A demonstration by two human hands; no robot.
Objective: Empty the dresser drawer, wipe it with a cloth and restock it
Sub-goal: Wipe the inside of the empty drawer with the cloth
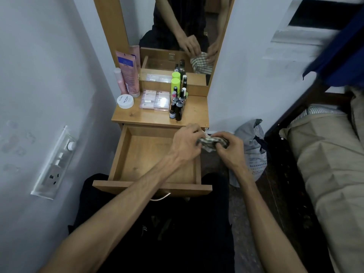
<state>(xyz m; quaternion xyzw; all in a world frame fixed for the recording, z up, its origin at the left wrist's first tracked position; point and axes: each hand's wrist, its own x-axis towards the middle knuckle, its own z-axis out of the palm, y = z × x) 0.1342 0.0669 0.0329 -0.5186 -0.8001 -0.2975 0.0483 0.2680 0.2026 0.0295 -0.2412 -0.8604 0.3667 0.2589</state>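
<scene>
The wooden dresser drawer (122, 154) is pulled out toward me and nothing lies inside it. Both hands hold a crumpled checked cloth (210, 143) above the drawer's far right corner. My left hand (187, 143) grips its left end and my right hand (230, 148) grips its right end. On the dresser top (197, 113) stand the removed items: pink tubes (130, 75), a white round jar (125, 101), flat clear boxes (155, 100), and several small dark bottles (177, 107) with a green-capped one (175, 84).
A mirror (177, 36) rises behind the dresser top. A wall with a switch and socket panel (55, 164) is close on the left. On the right are a cloth bag (254, 146) on the floor and a bed (325, 164).
</scene>
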